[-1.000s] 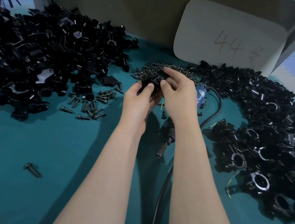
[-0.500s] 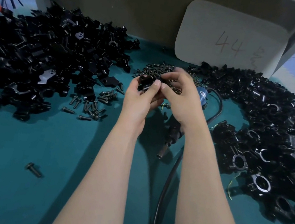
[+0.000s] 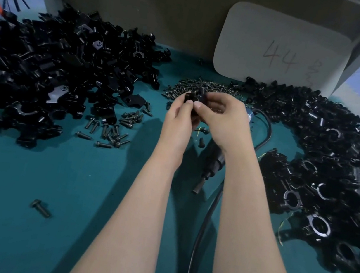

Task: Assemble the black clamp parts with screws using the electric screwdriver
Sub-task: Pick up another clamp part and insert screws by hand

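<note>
Both hands meet above the middle of the teal table. My left hand [image 3: 178,121] and my right hand [image 3: 224,117] together pinch a small black clamp part [image 3: 195,97] between thumbs and fingertips; most of the part is hidden by the fingers. The electric screwdriver [image 3: 211,165] lies on the table below my right wrist, its tip pointing toward me and its black cable [image 3: 200,242] running off between my forearms. A heap of small screws [image 3: 197,85] lies just behind the hands.
A big pile of loose black clamp parts [image 3: 49,71] fills the left. Assembled ring clamps [image 3: 325,175] curve round the right side. Loose screws [image 3: 113,130] lie left of centre, one single screw [image 3: 40,208] nearer me. A grey card marked 44 [image 3: 281,53] leans at the back.
Both hands have shifted slightly and turned the clamp part between the fingertips. The screwdriver and the piles have not moved.
</note>
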`<state>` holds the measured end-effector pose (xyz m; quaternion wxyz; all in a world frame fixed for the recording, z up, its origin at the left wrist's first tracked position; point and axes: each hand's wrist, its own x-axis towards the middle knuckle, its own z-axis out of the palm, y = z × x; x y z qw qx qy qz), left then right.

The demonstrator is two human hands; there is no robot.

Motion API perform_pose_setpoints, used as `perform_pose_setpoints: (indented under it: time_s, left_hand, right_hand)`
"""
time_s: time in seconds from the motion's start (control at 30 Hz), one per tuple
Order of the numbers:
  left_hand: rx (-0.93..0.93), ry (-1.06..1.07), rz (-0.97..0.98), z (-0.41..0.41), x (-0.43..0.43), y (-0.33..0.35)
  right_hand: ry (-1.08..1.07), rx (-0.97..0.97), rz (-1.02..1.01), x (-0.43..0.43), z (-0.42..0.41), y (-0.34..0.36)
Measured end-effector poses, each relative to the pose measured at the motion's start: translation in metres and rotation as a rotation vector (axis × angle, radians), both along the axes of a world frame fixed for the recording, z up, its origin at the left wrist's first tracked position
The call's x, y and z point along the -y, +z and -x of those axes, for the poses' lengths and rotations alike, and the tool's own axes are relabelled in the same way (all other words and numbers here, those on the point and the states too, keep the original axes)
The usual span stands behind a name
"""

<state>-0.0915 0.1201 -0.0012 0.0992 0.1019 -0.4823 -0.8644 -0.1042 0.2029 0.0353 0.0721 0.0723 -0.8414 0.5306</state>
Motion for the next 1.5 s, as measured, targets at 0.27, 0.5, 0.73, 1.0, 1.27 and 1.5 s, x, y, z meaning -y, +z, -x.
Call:
perform_pose_setpoints:
  time_s: [0.27, 0.5, 0.73, 1.0, 1.27, 1.5]
  left_hand:
    - [-0.058, -0.004, 0.302, -0.002, 0.0, 0.001]
    - [-0.079, -0.046, 0.465, -0.001, 0.0, -0.007]
    - [-0.03, 0.123, 0.707, -0.005, -0.001, -0.01]
    - [-0.006, 0.267, 0.685, -0.008, -0.001, -0.006]
    - [0.066, 0.247, -0.018, -0.006, 0.013, -0.002]
    - [0.097, 0.247, -0.084, -0.006, 0.012, -0.002]
  right_hand:
    - [-0.031, -0.009, 0.008, -0.004, 0.002, -0.002]
    - [-0.001, 0.034, 0.093, -0.008, 0.006, -0.005]
    - [0.041, 0.072, 0.081, -0.008, 0.004, -0.005]
    - [0.048, 0.059, 0.012, -0.002, -0.002, 0.0]
    - [-0.169, 0.311, -0.86, 0.006, 0.003, -0.016]
    - [-0.105, 0.41, -0.947, 0.008, 0.005, -0.025]
